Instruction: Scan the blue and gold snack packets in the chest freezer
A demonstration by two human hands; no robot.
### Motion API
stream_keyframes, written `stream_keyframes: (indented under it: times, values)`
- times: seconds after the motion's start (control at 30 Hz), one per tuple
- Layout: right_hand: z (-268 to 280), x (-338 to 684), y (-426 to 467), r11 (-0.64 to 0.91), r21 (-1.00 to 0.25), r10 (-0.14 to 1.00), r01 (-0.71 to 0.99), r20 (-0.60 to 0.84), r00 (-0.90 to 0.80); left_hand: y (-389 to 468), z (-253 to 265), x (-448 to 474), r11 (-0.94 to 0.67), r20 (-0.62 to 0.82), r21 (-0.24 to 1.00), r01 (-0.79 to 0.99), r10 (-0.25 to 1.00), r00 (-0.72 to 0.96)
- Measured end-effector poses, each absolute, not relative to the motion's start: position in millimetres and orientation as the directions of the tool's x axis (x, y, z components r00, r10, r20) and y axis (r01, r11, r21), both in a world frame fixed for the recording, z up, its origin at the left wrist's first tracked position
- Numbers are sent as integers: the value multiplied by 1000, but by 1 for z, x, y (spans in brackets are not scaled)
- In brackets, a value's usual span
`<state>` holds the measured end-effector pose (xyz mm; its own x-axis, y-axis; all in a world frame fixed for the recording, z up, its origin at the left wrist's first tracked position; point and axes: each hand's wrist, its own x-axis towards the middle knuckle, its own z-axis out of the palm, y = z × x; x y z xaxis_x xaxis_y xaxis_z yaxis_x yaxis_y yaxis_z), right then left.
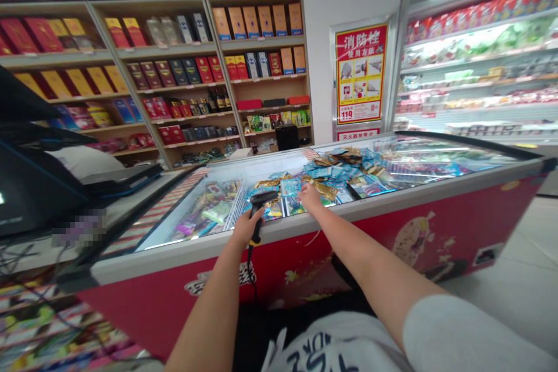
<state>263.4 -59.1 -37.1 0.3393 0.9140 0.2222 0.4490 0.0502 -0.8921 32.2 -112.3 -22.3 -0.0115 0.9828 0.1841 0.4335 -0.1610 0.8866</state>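
Evidently I was at the scanning step: my left hand [246,225], at the centre of the frame, was wrapped round the grip of a black handheld scanner [263,197], while my right hand [310,196], just to its right and well apart from the left, had its fingers curled at the edge of a blue packet [289,188]. I couldn't tell whether they pinched it or only touched it. That packet sat mid-frame, over the opening of the red chest freezer [161,288], beside a heap of blue and gold packets [335,168]. As I judged it, the next move called for turning the packet's code squarely to the scanner's head. Any code was too small to make out, my right fingertips were blurred, and a dark machine [30,186] was cut off at the left edge.
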Motion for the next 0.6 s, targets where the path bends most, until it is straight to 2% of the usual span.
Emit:
stream_keyframes:
  times: [0.13,0.2,0.3,0.4,0.5,0.6]
  values:
    - [-37,262,-63,60,-884,858,465,284,429,-114,-22,33,-189,217,894,406,976,-22]
    - [-37,264,-66,80,-906,830,415,290,475,-113,-24,32,-189,215,898,397,976,-23]
    - [-37,274,-65,79,-978,809,191,175,561,-107,-28,28,-183,204,900,395,979,-11]
    - [-36,291,-60,69,-997,764,-28,35,644,-102,-32,25,-185,208,893,409,978,-12]
    - [-35,309,-58,68,-993,749,-92,-10,662,-100,-33,25,-191,223,880,435,975,-23]
    - [-34,318,-63,29,-999,797,-37,1,604,-101,-32,25,-204,245,858,471,969,-26]
